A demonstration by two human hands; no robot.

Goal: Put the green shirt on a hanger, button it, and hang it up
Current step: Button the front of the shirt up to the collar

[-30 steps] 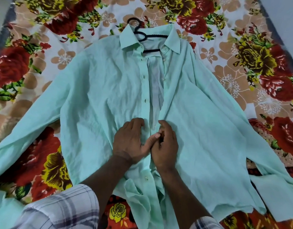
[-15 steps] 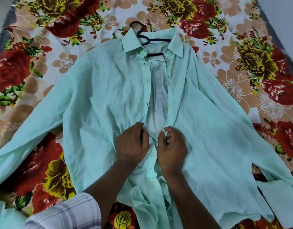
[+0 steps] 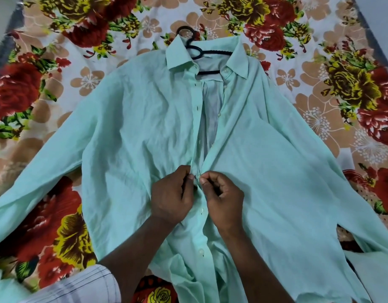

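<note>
The green shirt (image 3: 127,138) lies front-up with the black hanger (image 3: 195,51) inside its collar. Half a second ago its two front edges sat parted between the hands; now they meet at mid-chest (open above, two buttons closed below). The left hand (image 3: 172,196) pinches one edge, thumb against forefinger, and the right hand (image 3: 226,201) pinches the other. A flowered bedsheet (image 3: 90,79) lies underneath.

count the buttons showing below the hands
2. One button sits on the shirt front between the left hand and right hand; a lower button lies between the forearms. More may hide in the bunched hem.
</note>
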